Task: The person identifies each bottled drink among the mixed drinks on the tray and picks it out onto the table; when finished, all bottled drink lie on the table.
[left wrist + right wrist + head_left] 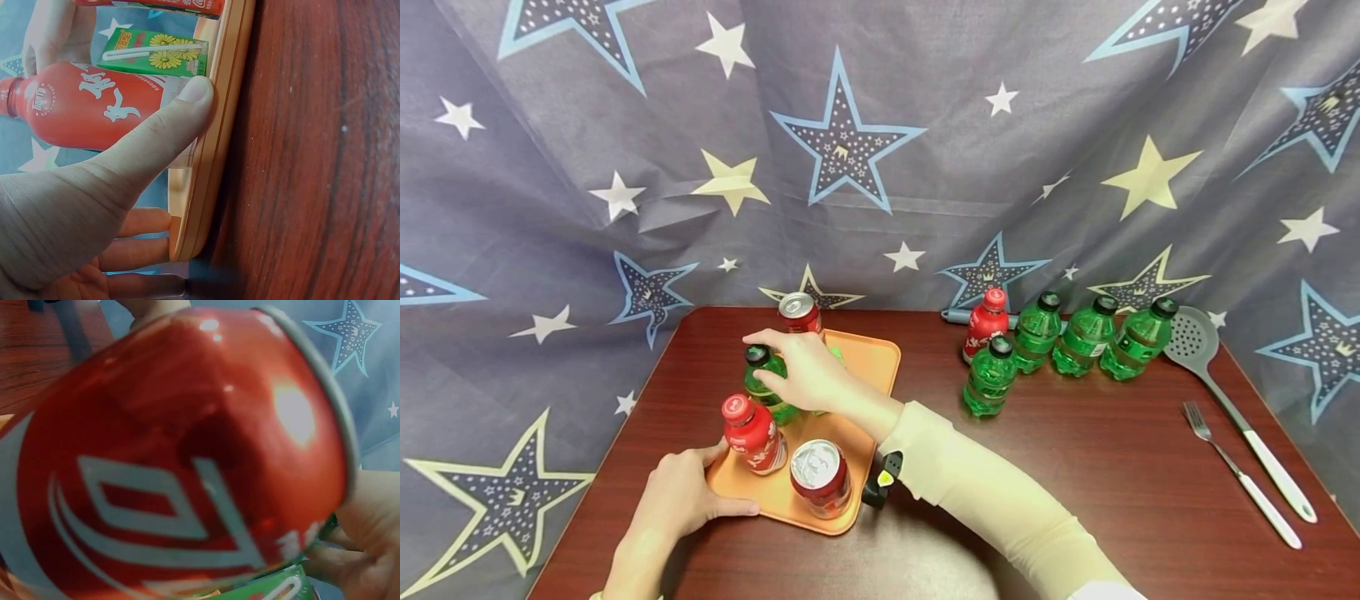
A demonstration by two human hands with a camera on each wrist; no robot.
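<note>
An orange tray (793, 500) lies on the table's left half. My left hand (677, 492) grips its near left corner, thumb along the front rim and fingers at the left side. Just inside that corner stands a red bottle (756, 437). Behind it is a green bottle (767, 390) with a black cap, which my right hand (808, 371) holds near the top. A red can (823, 483) stands at the tray's near right, another red can (801, 315) at the back. A green drink carton (156, 53) with a straw is mostly hidden under my right hand in the head view.
On the right, a red bottle (987, 327) and several green bottles (1084, 337) stand together, one green bottle (990, 379) nearer the front. A grey slotted spoon (1197, 337) and a fork (1232, 467) lie at the right edge. A star-patterned cloth (880, 242) hangs behind the table.
</note>
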